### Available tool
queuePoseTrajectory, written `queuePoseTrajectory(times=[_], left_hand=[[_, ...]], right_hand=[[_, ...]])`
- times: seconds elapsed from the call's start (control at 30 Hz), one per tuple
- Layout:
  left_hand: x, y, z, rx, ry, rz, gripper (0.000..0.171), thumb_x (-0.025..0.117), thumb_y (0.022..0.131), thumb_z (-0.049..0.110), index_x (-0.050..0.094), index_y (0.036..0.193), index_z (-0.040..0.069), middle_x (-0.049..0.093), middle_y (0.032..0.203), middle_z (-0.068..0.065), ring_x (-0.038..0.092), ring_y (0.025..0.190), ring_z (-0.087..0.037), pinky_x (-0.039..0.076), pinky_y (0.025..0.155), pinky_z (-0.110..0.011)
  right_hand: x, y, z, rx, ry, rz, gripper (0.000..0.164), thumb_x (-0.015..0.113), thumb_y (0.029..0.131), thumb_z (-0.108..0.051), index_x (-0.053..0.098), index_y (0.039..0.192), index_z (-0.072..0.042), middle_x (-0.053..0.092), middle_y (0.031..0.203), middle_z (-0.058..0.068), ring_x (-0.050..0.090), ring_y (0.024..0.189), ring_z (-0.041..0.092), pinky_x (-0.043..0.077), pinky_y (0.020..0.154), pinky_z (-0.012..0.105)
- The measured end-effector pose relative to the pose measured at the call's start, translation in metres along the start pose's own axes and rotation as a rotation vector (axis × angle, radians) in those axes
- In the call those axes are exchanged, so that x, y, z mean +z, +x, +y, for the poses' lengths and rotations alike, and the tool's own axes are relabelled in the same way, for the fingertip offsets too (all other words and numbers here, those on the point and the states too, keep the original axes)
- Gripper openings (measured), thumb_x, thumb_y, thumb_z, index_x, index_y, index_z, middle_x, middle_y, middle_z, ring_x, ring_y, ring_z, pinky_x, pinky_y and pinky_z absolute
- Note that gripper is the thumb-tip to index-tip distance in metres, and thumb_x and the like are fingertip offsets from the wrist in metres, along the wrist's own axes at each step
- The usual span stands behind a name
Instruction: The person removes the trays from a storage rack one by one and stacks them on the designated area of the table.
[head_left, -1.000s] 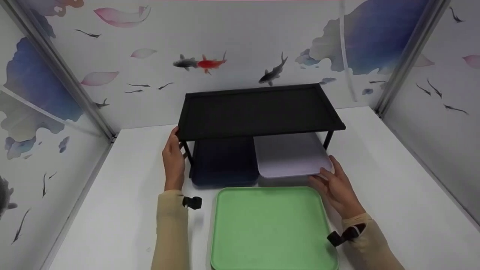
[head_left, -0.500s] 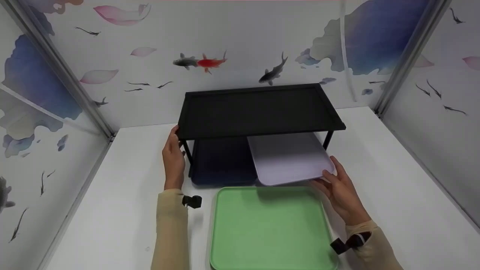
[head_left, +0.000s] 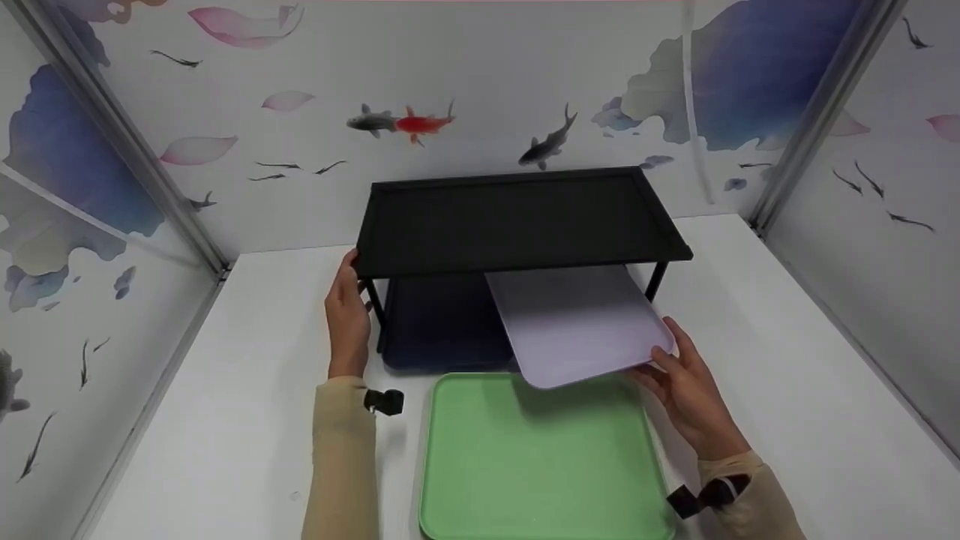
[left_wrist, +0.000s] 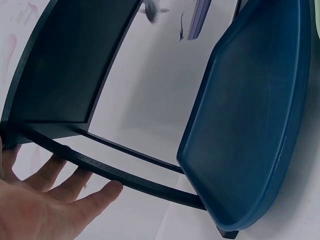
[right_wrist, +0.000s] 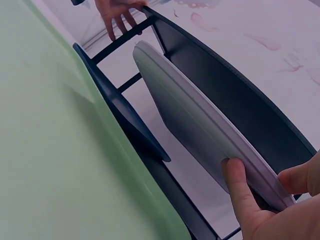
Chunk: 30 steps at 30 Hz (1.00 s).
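One lilac tray, pinched by the right hand, juts from under the stand, front edge clear above the green tray; the left hand, fingers spread, touches the stand.

Over there the white table is bearing 1 black rack, 1 navy tray is sitting low beneath its top, and 1 green tray is lying in front.

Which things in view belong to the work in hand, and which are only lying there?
Likely in the work:
lilac tray, pinched by the right hand
rack, touched by the left hand

Probably only lying there:
blue tray, below the rack's top, in neither hand
green tray, in front, in neither hand
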<state>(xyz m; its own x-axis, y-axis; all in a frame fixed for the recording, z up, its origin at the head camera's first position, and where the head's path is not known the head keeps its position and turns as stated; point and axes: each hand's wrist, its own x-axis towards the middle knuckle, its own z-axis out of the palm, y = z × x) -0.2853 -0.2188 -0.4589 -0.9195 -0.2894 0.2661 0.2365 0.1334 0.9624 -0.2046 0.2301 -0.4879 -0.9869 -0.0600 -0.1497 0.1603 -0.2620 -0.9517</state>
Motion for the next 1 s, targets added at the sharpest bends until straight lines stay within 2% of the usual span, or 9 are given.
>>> queuePoseTrajectory(times=[0.2,0.33,0.43,0.63,1.0], left_hand=[[0.000,0.001,0.000,-0.003,-0.013,0.000,0.054,0.028,0.110,0.053,0.040,0.158,0.030,0.035,0.164,0.003,0.035,0.150,-0.022,0.037,0.116,-0.049],[-0.001,0.001,0.002,-0.034,-0.040,-0.010,0.052,0.027,0.112,0.048,0.038,0.159,0.030,0.036,0.164,0.002,0.035,0.150,-0.026,0.036,0.117,-0.052],[0.000,-0.002,0.010,-0.056,-0.047,-0.012,0.050,0.027,0.113,0.042,0.037,0.160,0.027,0.034,0.165,-0.001,0.033,0.151,-0.028,0.036,0.117,-0.054],[0.001,-0.011,0.031,-0.056,-0.045,-0.015,0.050,0.028,0.114,0.034,0.037,0.160,0.018,0.032,0.167,-0.005,0.031,0.152,-0.029,0.037,0.116,-0.055],[0.001,-0.012,0.032,-0.052,-0.051,-0.015,0.049,0.028,0.114,0.036,0.038,0.160,0.020,0.034,0.165,-0.006,0.033,0.151,-0.030,0.036,0.116,-0.057]], right_hand=[[-0.005,-0.002,0.002,-0.002,-0.014,0.000,0.069,0.042,0.113,-0.019,-0.001,0.166,-0.026,0.021,0.157,0.015,0.061,0.114,0.009,0.050,0.103,0.024],[-0.008,-0.005,0.003,-0.005,-0.025,-0.002,0.067,0.041,0.113,-0.020,0.000,0.166,-0.025,0.020,0.159,0.016,0.061,0.114,0.008,0.051,0.102,0.023],[-0.010,-0.006,0.004,-0.018,-0.036,-0.013,0.066,0.040,0.113,-0.021,0.001,0.166,-0.024,0.019,0.160,0.016,0.061,0.115,0.008,0.050,0.102,0.023],[-0.012,-0.007,0.007,-0.026,-0.046,-0.018,0.066,0.041,0.113,-0.023,0.002,0.166,-0.022,0.019,0.161,0.015,0.061,0.117,0.007,0.051,0.101,0.022],[-0.016,-0.009,0.008,0.000,-0.068,0.003,0.063,0.039,0.113,-0.028,0.006,0.166,-0.024,0.022,0.159,0.012,0.059,0.117,0.007,0.051,0.100,0.022]])
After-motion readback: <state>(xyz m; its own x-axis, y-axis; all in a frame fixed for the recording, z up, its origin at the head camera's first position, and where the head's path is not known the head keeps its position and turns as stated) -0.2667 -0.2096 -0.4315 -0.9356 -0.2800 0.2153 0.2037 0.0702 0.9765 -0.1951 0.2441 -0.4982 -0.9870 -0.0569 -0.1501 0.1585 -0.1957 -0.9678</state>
